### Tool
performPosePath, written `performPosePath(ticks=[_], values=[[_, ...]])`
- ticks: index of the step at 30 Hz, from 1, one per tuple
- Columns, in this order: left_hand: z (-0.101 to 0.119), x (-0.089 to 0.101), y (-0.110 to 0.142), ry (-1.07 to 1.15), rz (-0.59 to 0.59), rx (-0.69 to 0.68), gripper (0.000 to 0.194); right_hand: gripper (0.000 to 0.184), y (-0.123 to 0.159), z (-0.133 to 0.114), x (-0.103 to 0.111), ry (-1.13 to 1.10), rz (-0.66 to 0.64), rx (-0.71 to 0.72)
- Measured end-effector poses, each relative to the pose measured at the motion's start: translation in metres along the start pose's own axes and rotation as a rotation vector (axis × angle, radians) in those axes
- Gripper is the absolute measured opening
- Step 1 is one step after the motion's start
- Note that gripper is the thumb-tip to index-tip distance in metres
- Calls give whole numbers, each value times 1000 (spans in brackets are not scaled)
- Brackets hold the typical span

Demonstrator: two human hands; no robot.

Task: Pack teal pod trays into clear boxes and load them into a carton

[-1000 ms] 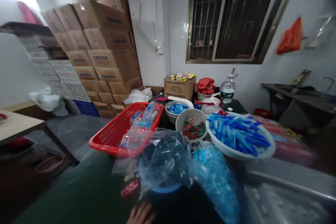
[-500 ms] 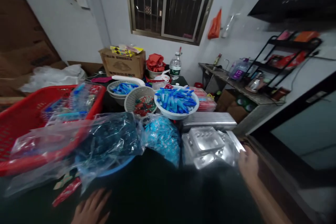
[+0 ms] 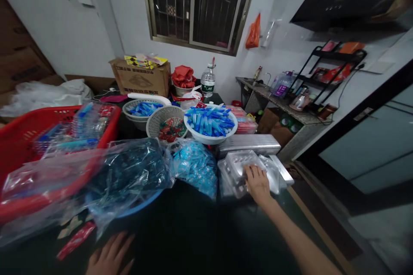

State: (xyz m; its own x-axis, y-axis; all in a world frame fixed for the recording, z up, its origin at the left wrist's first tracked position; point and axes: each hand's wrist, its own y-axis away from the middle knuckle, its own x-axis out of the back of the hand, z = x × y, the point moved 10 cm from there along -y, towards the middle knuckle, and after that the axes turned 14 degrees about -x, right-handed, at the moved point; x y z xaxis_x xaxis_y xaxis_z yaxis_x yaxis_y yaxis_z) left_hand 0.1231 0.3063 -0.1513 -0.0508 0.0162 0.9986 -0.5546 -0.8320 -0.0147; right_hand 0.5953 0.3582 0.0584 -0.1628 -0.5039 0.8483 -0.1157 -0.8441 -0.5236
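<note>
At the table's front, my left hand [image 3: 109, 255] lies with fingers spread, holding nothing; the lower part is out of frame. Close by are a red packet [image 3: 76, 239] and a blue basin [image 3: 142, 205] under a clear bag of dark blue pieces [image 3: 134, 169]. My right hand [image 3: 259, 184] reaches over a pile of clear plastic trays [image 3: 237, 161], its fingertips resting on the top one, fingers a little bent and apart. Left of the trays sits a bag of light blue pieces [image 3: 195, 167].
A red basket [image 3: 109, 137] with plastic packs stands at left. Behind are a white bowl of blue pen-like pieces [image 3: 209, 139], a sieve basket [image 3: 155, 126], silvery stacked strips [image 3: 254, 142], a cardboard box [image 3: 140, 78] and a water bottle [image 3: 207, 84].
My right hand has moved left, from the silvery strip at the right edge onto the clear trays. My left hand stays about where it was. The view has shifted slightly right.
</note>
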Motion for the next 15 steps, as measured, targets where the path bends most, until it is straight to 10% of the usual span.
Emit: performPosePath(ticks=[9, 15], values=[[13, 25, -5, 24, 82, -35, 54, 25, -16, -19, 53, -28, 197, 76], [14, 42, -6, 354, 194, 18, 51, 24, 58, -91, 141, -269, 353, 239]])
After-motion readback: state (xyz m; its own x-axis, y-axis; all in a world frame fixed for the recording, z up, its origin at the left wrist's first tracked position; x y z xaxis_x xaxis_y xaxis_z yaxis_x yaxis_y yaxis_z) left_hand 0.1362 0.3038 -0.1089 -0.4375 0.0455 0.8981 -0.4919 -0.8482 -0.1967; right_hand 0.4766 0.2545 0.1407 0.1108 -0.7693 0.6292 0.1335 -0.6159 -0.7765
